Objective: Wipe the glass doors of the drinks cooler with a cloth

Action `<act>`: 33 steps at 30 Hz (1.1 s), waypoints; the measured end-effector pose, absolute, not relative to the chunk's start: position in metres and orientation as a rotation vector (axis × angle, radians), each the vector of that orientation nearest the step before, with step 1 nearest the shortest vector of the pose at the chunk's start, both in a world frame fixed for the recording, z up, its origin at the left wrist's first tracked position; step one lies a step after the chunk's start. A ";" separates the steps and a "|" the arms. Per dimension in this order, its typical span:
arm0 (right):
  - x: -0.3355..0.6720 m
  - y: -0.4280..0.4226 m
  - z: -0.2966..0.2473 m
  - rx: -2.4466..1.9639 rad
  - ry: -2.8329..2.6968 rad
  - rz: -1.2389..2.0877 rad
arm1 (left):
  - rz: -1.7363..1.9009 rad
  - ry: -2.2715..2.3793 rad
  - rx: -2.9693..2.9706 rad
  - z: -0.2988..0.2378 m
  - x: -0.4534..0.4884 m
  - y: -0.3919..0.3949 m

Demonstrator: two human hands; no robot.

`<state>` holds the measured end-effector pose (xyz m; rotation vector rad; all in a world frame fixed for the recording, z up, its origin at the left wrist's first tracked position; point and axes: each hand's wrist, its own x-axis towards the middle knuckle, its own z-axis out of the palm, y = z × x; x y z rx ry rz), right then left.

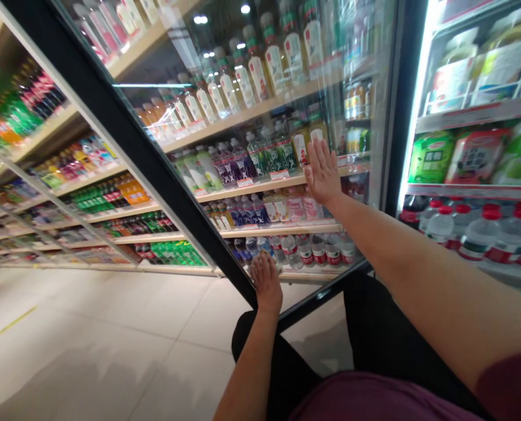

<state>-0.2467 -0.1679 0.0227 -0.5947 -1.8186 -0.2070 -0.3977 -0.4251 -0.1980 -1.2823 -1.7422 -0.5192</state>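
Note:
A glass cooler door [260, 202] with a black frame stands swung out in front of me. High on its pane, my right hand [323, 172] lies flat with its fingers stretched. My left hand [266, 280] rests low on the glass, close to the door's lower left frame; its fingers are extended and look slightly bent. Neither hand holds anything. Through the pane show shelves of bottled drinks, partly mixed with reflections of ceiling lights.
To the right is the lit cooler interior, with red-capped bottles [483, 234], green and red packs [475, 158] and large juice bottles [506, 61]. Long drink shelves [124, 187] run along the left. A pale tiled floor [89, 339] lies below, with my knees near the door's bottom edge.

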 end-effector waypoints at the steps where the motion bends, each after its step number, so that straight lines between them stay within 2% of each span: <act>1: -0.247 -0.168 0.023 -0.594 -1.819 -0.206 | -0.554 -1.743 -1.273 -0.189 -0.399 -0.422; 5: -0.246 -0.168 0.023 -0.588 -1.822 -0.193 | -0.572 -1.758 -1.265 -0.174 -0.401 -0.417; 12: -0.245 -0.169 0.023 -0.587 -1.832 -0.169 | -0.457 -1.754 -1.389 -0.226 -0.390 -0.434; 16: -0.244 -0.169 0.024 -0.587 -1.834 -0.163 | -0.435 -1.744 -1.430 -0.217 -0.394 -0.437; 19: -0.244 -0.169 0.024 -0.583 -1.834 -0.168 | -0.538 -1.707 -1.392 -0.170 -0.401 -0.428; 24: -0.246 -0.167 0.022 -0.580 -1.821 -0.190 | -0.775 -1.514 -1.323 -0.053 -0.413 -0.405; 33: -0.247 -0.166 0.021 -0.584 -1.801 -0.213 | -0.749 -1.265 -1.184 0.160 -0.423 -0.382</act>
